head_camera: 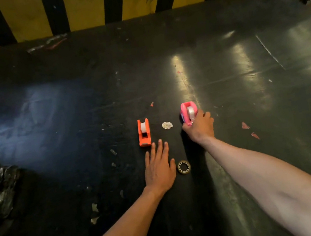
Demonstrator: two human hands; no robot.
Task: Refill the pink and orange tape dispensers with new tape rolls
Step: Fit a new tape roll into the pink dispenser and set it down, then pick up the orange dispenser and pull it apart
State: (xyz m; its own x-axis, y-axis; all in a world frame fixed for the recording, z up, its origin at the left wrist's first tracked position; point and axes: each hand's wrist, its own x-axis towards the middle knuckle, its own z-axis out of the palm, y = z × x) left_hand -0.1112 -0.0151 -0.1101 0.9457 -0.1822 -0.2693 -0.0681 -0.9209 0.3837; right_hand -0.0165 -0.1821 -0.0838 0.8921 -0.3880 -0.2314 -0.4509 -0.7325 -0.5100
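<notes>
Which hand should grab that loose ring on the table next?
Left. The left hand lies flat and empty on the table, right beside the tape ring. The right hand is farther off, its fingers already wrapped on the pink dispenser.

Left hand point(159, 168) lying flat, palm down, fingers stretched out and slightly spread. Right hand point(199, 126) reaching further forward, fingers curled in a grip, both forearms bare.
</notes>
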